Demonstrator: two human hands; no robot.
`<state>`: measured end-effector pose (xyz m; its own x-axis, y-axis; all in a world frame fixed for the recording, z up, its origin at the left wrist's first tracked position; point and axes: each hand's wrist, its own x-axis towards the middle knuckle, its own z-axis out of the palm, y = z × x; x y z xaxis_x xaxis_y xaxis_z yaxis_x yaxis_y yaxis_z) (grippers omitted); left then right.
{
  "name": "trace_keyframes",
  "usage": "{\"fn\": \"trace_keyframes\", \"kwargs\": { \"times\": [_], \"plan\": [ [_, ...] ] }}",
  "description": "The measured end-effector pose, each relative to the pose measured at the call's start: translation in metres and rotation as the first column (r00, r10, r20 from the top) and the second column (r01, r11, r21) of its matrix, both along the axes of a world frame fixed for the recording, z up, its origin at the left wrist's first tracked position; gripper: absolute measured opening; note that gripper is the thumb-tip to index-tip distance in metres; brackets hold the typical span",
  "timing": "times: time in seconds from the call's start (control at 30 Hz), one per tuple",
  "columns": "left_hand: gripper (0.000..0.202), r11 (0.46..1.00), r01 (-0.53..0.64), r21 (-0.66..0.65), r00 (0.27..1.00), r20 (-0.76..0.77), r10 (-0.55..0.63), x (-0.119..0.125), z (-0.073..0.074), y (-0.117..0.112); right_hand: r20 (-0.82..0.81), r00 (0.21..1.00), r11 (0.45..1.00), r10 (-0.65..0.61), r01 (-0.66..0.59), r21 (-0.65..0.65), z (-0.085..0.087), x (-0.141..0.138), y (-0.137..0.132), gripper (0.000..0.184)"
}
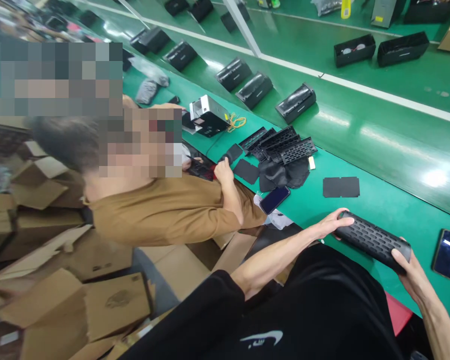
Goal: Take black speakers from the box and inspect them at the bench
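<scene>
Both hands grip one black speaker (373,241) with its perforated grille already fitted — left hand (328,225) at one end, right hand (408,270) at the other — just above the near edge of the green workbench (378,145), while loose grilles (281,145) and open speaker shells (295,102) remain unassembled farther along.

A long black speaker (373,241) with a perforated grille lies tilted over the green table edge, held at both ends.
</scene>
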<state>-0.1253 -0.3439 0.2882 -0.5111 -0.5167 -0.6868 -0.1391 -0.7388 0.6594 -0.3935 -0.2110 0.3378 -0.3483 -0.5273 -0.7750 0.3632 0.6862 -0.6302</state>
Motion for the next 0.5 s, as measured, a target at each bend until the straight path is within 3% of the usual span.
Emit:
{"fn": "trace_keyframes", "kwargs": {
  "times": [0.1,0.27,0.43,0.5],
  "plan": [
    [0.081,0.996,-0.061,-0.067,0.998,-0.014,0.060,0.000,0.005,-0.001,-0.023,1.000,0.998,-0.016,0.015,-0.056,0.003,0.003,0.000,0.101],
    [0.076,0.987,-0.097,-0.132,0.995,-0.020,0.095,0.000,0.017,-0.004,-0.021,1.000,0.996,-0.001,-0.001,-0.088,0.009,0.002,-0.001,0.095],
    [0.073,0.979,-0.101,-0.176,0.994,-0.051,0.093,0.000,0.025,-0.028,-0.038,0.994,0.985,0.101,-0.105,-0.139,0.014,-0.003,-0.010,0.081],
    [0.072,0.987,-0.085,-0.137,0.996,-0.015,0.084,-0.001,0.029,-0.042,-0.061,0.990,0.977,0.123,-0.132,-0.166,0.010,-0.001,-0.017,0.077]
  ]
}}
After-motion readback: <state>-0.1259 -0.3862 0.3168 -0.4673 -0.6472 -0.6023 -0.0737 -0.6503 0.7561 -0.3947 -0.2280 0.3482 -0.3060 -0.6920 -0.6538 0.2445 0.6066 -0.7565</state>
